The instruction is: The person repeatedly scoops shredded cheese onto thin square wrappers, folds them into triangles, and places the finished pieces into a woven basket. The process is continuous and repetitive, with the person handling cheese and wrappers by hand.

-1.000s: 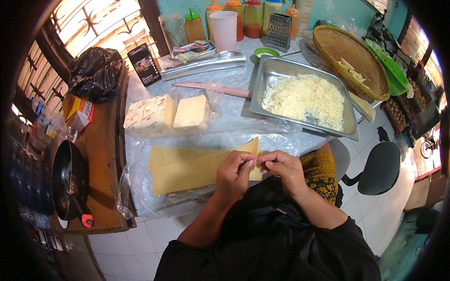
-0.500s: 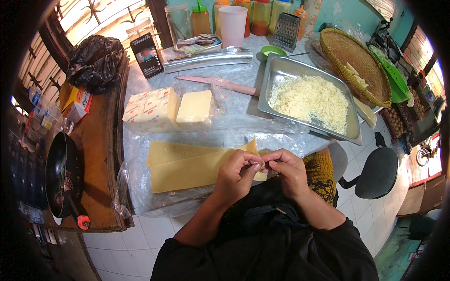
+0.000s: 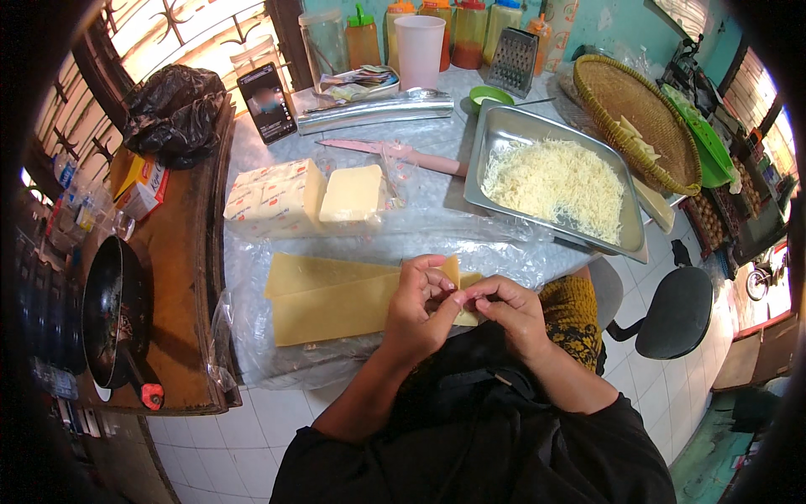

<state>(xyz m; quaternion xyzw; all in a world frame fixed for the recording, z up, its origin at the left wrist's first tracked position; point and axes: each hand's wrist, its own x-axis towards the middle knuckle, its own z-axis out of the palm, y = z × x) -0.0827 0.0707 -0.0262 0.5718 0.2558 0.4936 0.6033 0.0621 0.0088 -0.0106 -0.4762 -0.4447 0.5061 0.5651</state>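
Note:
Long, flat, yellow-tan dough sheets (image 3: pixel 336 307) lie overlapped on clear plastic at the table's near edge. At their right end, my left hand (image 3: pixel 424 302) is closed with thumb and fingers pinching the dough. Facing it, my right hand (image 3: pixel 508 311) pinches the same end, and the two sets of fingertips nearly meet. A corner of dough stands raised behind my left fingers. What exactly lies between the fingertips is mostly hidden. Beyond the hands is a metal tray (image 3: pixel 554 225) of grated cheese (image 3: pixel 554 185).
Behind the dough sit a wrapped block (image 3: pixel 273 195) and a bare cheese block (image 3: pixel 353 193). A pink knife (image 3: pixel 403 154) lies past them. Farther back are a phone (image 3: pixel 267 102), a foil-like roll (image 3: pixel 378 112), a grater (image 3: pixel 512 63) and a woven tray (image 3: pixel 630 101). A pan (image 3: pixel 113 311) rests at left.
My fingers have shifted slightly at the dough's right end, with my left fingers lifting a little. The raised dough corner now stands lower and less pointed.

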